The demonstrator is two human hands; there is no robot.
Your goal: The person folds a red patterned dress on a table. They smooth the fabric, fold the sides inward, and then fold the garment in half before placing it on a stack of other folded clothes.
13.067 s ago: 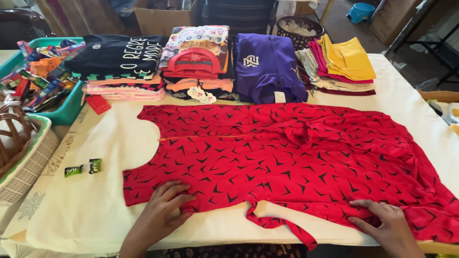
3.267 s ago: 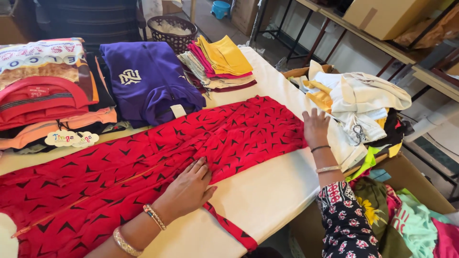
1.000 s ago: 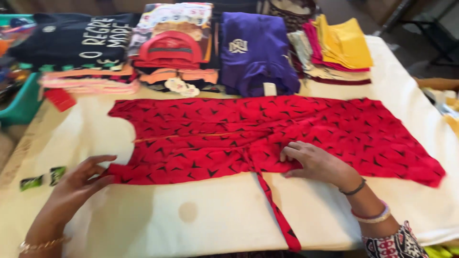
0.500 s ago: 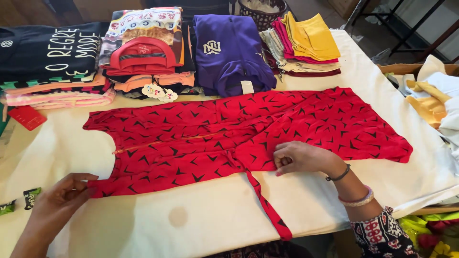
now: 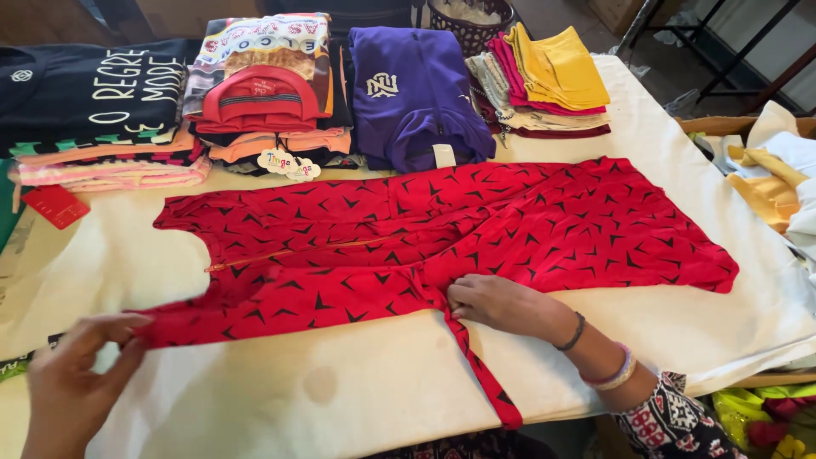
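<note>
A red dress with small black marks (image 5: 476, 238) lies spread flat across the cream-covered table (image 5: 340, 399). My left hand (image 5: 76, 374) pinches the dress's near left corner between thumb and fingers. My right hand (image 5: 501, 303) rests palm down on the dress's middle, where a red tie strap (image 5: 480, 374) runs off toward the table's near edge.
Folded clothes line the far edge: a black printed shirt (image 5: 76, 89), a red cap on a stack (image 5: 259, 93), a purple hoodie (image 5: 416, 93), a yellow and pink pile (image 5: 548, 76). A box of mixed fabric (image 5: 778, 178) stands at the right.
My left hand has closed on the dress's left corner. My right hand has stayed at the dress's middle. The view has shifted slightly.
</note>
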